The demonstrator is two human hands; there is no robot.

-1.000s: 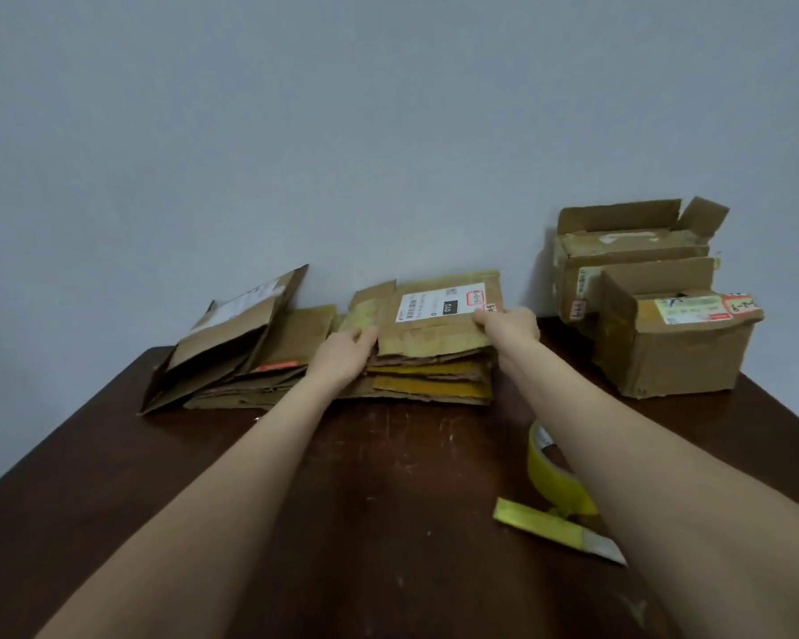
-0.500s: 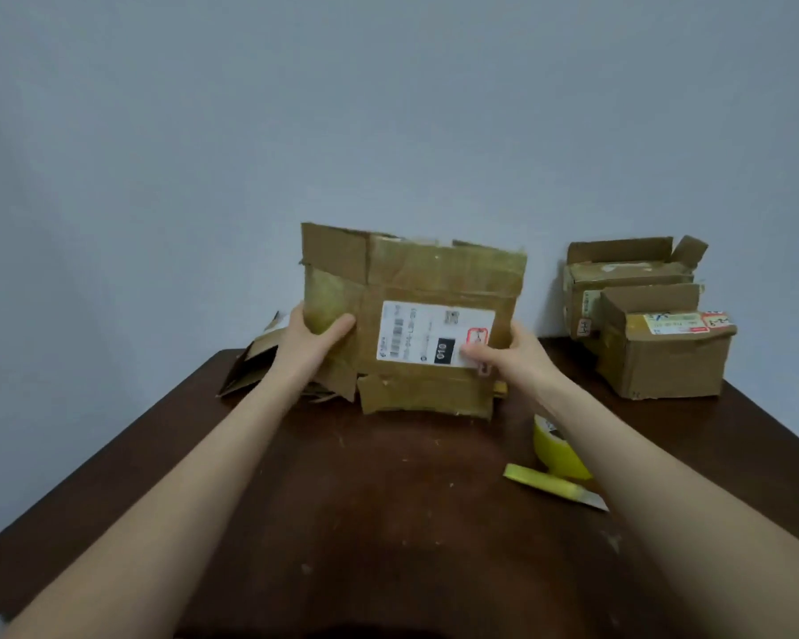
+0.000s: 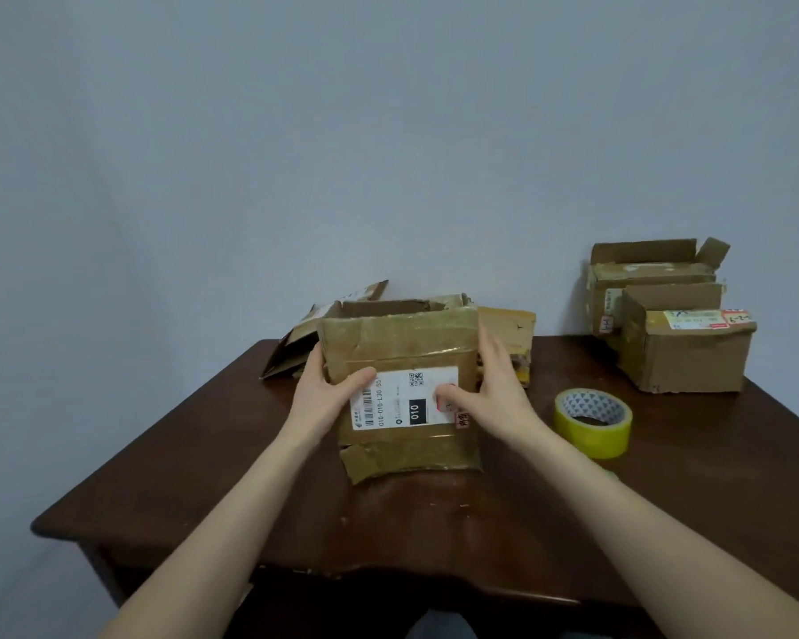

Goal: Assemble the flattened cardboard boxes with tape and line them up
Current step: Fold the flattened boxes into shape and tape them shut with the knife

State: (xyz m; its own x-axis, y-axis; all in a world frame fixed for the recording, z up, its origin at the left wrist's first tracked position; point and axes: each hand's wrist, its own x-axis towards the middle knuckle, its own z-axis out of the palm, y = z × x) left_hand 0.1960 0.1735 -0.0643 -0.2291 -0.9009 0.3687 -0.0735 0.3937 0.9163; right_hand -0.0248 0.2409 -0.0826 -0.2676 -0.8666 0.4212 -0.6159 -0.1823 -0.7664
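Box [image 3: 400, 385] is at table centre, squared up into a tube, open top showing, shipping label [image 3: 404, 401] facing me. Left hand [image 3: 326, 398] clamps its 9 o'clock edge: thumb on the front face by the label, fingers wrapped round the side. Right hand [image 3: 494, 394] is on the 3 o'clock edge, thumb pressed on the label's corner, fingers extended and slightly apart along the side wall, more bracing than gripping.

Step in hand, as I read it: hold the tube square so the flaps can be folded and taped. Bottom flaps look ragged; one torn flap sticks out at 7 o'clock against the table [image 3: 204, 477].

To do it well:
- keep pressure even on both sides, otherwise the tube racks back into a parallelogram
- old glossy tape on the front face is slick, so grip the corners, not the face
- tip it over so the open flaps face up, fold short flaps first, long ones over them
- seam tight before any tape goes on

Tape roll [image 3: 592, 422], yellow, sits at 3 o'clock from the box, near my right hand, an easy reach once the left alone holds the flaps shut.

Flattened stack [image 3: 305, 343] is behind at 11 o'clock, more of it at 1 o'clock [image 3: 508, 329]. Two assembled boxes [image 3: 683, 352] at 2 o'clock, touching each other, far right. The new one should line up beside them.
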